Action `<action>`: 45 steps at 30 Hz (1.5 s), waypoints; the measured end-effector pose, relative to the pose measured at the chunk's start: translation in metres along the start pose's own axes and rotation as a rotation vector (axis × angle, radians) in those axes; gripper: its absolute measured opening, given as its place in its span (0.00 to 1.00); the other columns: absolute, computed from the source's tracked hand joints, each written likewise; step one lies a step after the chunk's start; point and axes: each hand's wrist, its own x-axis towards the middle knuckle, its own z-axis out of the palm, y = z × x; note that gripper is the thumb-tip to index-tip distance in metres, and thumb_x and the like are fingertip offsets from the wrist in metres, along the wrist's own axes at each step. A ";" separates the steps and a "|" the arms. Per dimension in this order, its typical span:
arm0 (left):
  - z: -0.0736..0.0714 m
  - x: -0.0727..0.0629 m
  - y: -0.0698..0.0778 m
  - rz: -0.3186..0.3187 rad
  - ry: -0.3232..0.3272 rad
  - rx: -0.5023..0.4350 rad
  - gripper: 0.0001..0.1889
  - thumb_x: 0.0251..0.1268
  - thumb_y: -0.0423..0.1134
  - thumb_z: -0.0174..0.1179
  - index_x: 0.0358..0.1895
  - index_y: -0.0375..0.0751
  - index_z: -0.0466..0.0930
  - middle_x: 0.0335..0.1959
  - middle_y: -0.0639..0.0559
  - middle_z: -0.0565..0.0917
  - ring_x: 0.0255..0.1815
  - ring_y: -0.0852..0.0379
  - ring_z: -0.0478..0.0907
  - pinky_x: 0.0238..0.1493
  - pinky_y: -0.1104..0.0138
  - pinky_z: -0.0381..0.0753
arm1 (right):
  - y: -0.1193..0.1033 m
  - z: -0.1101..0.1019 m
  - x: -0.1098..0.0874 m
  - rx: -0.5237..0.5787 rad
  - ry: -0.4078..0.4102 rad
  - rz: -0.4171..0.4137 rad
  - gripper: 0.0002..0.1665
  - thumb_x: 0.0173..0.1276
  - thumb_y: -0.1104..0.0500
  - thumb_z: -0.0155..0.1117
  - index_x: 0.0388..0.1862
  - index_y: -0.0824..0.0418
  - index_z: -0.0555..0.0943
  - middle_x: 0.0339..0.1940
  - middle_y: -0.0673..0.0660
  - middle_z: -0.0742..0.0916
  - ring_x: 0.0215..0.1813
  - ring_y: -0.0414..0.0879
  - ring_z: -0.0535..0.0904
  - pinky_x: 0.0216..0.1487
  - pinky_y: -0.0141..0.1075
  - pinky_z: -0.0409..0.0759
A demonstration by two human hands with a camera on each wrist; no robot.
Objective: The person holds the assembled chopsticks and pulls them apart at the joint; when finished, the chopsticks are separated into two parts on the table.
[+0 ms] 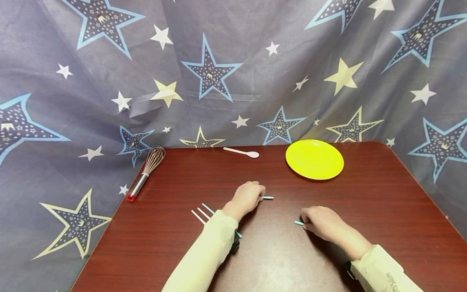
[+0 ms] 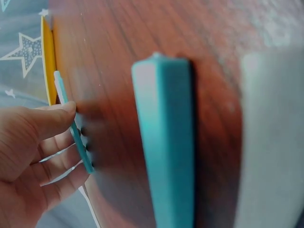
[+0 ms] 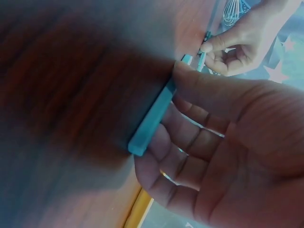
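My left hand [image 1: 247, 196] pinches a slim teal stick [image 2: 81, 147] between thumb and fingers, low over the table. In the head view only its pale end shows beyond the fingertips. To the right and nearer, my right hand [image 1: 322, 222] pinches another teal stick [image 3: 154, 118], lying at or just above the wood. A short end of it sticks out left of the fingers. By the left forearm, two white sticks [image 1: 198, 217] and a teal stick [image 1: 208, 208] lie side by side, partly hidden by the sleeve. Their nearer parts loom blurred in the left wrist view.
A yellow plate [image 1: 314, 159] lies at the back right of the brown table [image 1: 270, 259]. A white spoon [image 1: 240, 152] rests near the back edge. At the left edge lies a whisk [image 1: 146, 174] with a red-tipped handle. Behind hangs a star-patterned cloth [image 1: 233, 48].
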 end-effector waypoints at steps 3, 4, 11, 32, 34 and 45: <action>0.002 0.001 0.001 0.023 0.019 0.013 0.05 0.58 0.37 0.68 0.30 0.51 0.81 0.29 0.57 0.78 0.37 0.53 0.80 0.36 0.65 0.78 | 0.001 0.000 0.000 0.008 -0.014 -0.018 0.19 0.53 0.61 0.76 0.21 0.50 0.70 0.24 0.41 0.78 0.24 0.35 0.65 0.26 0.32 0.66; 0.002 0.001 0.001 0.030 0.024 0.015 0.05 0.58 0.37 0.68 0.30 0.50 0.81 0.29 0.57 0.77 0.36 0.53 0.79 0.36 0.65 0.78 | 0.001 0.000 0.000 0.012 -0.022 -0.022 0.19 0.54 0.60 0.76 0.21 0.50 0.70 0.22 0.41 0.76 0.24 0.36 0.65 0.26 0.32 0.66; 0.005 0.004 0.005 0.041 0.019 0.020 0.07 0.60 0.37 0.66 0.28 0.52 0.78 0.28 0.58 0.76 0.35 0.54 0.78 0.33 0.67 0.76 | 0.000 0.001 0.001 0.036 -0.053 -0.079 0.19 0.55 0.58 0.75 0.22 0.49 0.69 0.19 0.39 0.70 0.23 0.35 0.63 0.25 0.32 0.63; -0.010 -0.023 -0.024 -0.039 -0.049 -0.147 0.08 0.64 0.48 0.64 0.41 0.51 0.81 0.38 0.55 0.78 0.45 0.53 0.76 0.44 0.60 0.77 | -0.005 -0.003 0.002 0.064 -0.102 -0.123 0.18 0.64 0.49 0.68 0.23 0.50 0.68 0.19 0.41 0.68 0.22 0.35 0.61 0.24 0.32 0.61; -0.015 -0.031 -0.030 -0.044 -0.037 -0.190 0.08 0.64 0.47 0.64 0.41 0.50 0.82 0.39 0.54 0.80 0.46 0.52 0.77 0.46 0.58 0.77 | -0.005 -0.003 0.003 0.061 -0.095 -0.124 0.19 0.64 0.49 0.68 0.23 0.50 0.68 0.19 0.40 0.68 0.22 0.35 0.61 0.24 0.32 0.61; -0.032 -0.074 -0.065 -0.082 0.060 -0.335 0.08 0.64 0.40 0.64 0.44 0.44 0.84 0.39 0.52 0.81 0.44 0.51 0.80 0.48 0.55 0.77 | -0.005 -0.001 0.002 0.037 -0.065 -0.064 0.16 0.65 0.50 0.67 0.25 0.50 0.69 0.19 0.41 0.69 0.23 0.36 0.63 0.26 0.33 0.63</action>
